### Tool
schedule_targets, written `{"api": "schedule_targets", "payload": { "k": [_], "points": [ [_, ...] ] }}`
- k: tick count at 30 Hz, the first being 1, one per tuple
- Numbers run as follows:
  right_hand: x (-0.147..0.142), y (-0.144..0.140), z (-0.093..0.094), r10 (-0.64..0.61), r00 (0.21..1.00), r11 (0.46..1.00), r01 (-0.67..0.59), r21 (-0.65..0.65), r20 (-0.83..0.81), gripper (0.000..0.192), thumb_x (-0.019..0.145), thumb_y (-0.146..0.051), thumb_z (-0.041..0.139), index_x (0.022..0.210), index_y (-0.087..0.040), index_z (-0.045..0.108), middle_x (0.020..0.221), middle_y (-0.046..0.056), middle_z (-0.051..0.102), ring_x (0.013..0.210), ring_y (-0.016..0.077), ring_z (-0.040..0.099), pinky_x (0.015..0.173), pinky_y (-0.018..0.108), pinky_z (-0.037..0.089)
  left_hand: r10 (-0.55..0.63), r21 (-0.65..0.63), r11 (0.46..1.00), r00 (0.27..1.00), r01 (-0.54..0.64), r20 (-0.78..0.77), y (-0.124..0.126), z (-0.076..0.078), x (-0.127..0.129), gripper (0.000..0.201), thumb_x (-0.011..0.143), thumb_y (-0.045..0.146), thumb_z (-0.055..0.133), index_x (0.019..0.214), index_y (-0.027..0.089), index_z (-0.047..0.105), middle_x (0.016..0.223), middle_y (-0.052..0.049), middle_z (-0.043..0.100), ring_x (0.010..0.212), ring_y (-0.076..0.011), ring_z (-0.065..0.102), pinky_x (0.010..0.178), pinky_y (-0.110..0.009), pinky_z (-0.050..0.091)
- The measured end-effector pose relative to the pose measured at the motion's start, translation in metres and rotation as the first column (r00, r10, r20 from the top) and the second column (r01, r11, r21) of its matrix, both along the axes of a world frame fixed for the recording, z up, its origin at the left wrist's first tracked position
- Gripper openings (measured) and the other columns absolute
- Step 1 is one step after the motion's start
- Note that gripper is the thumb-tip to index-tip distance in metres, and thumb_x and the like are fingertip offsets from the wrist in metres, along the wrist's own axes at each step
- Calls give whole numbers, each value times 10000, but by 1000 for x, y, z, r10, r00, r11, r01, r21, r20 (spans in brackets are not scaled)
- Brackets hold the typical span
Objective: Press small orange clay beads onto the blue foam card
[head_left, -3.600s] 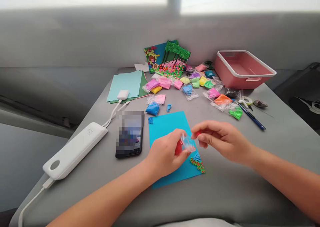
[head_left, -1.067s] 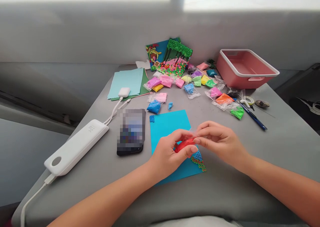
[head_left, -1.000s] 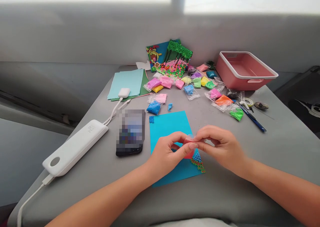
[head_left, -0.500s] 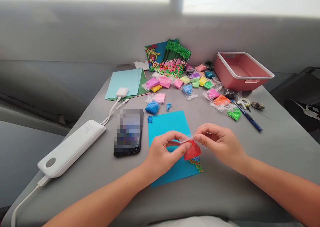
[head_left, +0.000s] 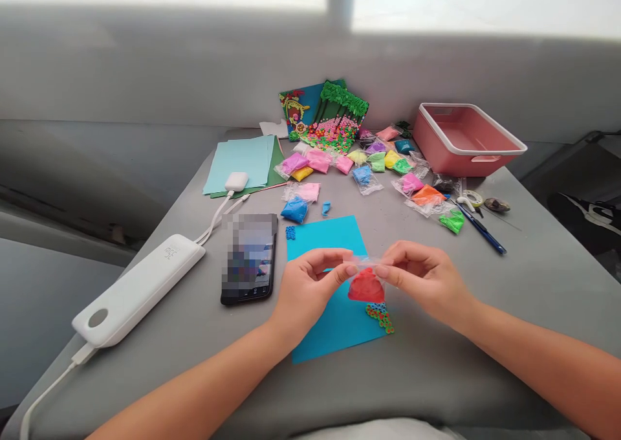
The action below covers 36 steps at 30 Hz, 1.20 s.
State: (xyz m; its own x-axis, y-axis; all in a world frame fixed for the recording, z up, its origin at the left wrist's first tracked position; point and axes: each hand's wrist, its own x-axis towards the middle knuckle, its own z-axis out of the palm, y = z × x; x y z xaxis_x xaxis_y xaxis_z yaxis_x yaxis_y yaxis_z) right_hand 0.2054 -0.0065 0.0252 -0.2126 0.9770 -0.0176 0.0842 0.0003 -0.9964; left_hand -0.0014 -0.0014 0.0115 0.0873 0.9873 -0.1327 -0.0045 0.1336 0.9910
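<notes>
One left hand point(head_left: 306, 288), one right hand point(head_left: 427, 281), one red bag point(head_left: 367, 288). One blue card point(head_left: 325, 241), two ring clusters point(head_left: 381, 319), their rings too small to count surely. More than a dozen other bags point(head_left: 319, 160), overlapping too much for an exact count. Two pictures point(head_left: 339, 113), one box point(head_left: 449, 150), one phone point(head_left: 250, 255), one power bank point(head_left: 140, 290), one pen point(head_left: 482, 230), one tape roll point(head_left: 476, 199).

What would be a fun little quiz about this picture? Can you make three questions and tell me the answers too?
1. What colour is the stuff inside the clear bag that the left hand and right hand are pinching?
2. True or false: the phone lies on top of the blue sheet.
3. Pick one. The power bank is: A, black; B, white; C, green.

Key: 1. Red. 2. False: the phone lies on the table, beside the blue sheet. 3. B.
</notes>
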Motion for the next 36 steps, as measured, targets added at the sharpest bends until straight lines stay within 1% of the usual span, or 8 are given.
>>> {"api": "schedule_targets", "payload": {
  "k": [5,9,14,18,22,26,31,36],
  "points": [
    [1,2,0,-23,997,1000,22,-16,-70,266,825,-389,769,695,-184,659,665,-2,633,616,120,584,568,244,512,-25,-7,1000,1000,25,-3,-1,3,0,245,811,446,781,810,201,788,840,-50,805,859,-210,734,799,-310,600],
    [-2,1,-3,-13,996,1000,11,-20,-88,258,855,-396,747,744,-183,650,701,0,637,620,122,600,559,250,530,-44,-2,999,999,44,-7,-1,4,0,240,794,429,789,785,190,775,825,-50,791,795,-191,715,730,-281,599],
    [-6,-2,-8,-2,998,998,6,66,-62,197,854,-355,757,771,-190,687,755,9,652,635,115,598,572,245,509,-57,44,997,998,59,-34,-3,5,1,194,796,371,771,764,179,770,787,-47,775,719,-163,687,656,-247,587],
    [-8,-5,-13,25,999,991,-22,135,-22,126,874,-321,738,827,-205,745,796,29,683,727,134,607,634,253,492,-99,116,988,993,105,-59,-7,5,3,132,803,302,731,774,183,782,797,-48,778,750,-167,695,679,-247,593],
    [-8,-8,-14,64,998,986,-61,156,-13,216,904,-292,690,710,-201,660,705,1,629,678,122,560,635,254,462,-143,177,971,985,158,-95,-10,5,4,95,773,254,728,731,187,780,769,-51,769,757,-177,686,637,-240,588],
    [-10,-8,-10,75,997,990,-72,121,-21,196,900,-311,699,746,-195,673,747,13,659,712,127,593,656,253,490,-142,218,961,980,169,-137,-10,5,3,114,817,267,705,768,193,776,779,-46,763,770,-168,674,620,-223,573],
    [-9,-3,-6,40,997,999,-38,30,-72,236,853,-400,745,782,-185,679,745,22,685,652,132,625,568,249,524,-91,225,966,982,128,-166,-9,3,1,140,861,291,683,782,189,737,801,-46,748,738,-156,670,579,-215,562],
    [-6,-3,-5,21,997,999,-17,51,-73,189,847,-354,744,766,-192,689,731,19,685,650,126,618,579,245,516,-124,245,955,975,168,-182,-8,0,1,149,860,311,696,827,191,778,805,-54,760,729,-164,674,599,-242,584]
  ]
}}
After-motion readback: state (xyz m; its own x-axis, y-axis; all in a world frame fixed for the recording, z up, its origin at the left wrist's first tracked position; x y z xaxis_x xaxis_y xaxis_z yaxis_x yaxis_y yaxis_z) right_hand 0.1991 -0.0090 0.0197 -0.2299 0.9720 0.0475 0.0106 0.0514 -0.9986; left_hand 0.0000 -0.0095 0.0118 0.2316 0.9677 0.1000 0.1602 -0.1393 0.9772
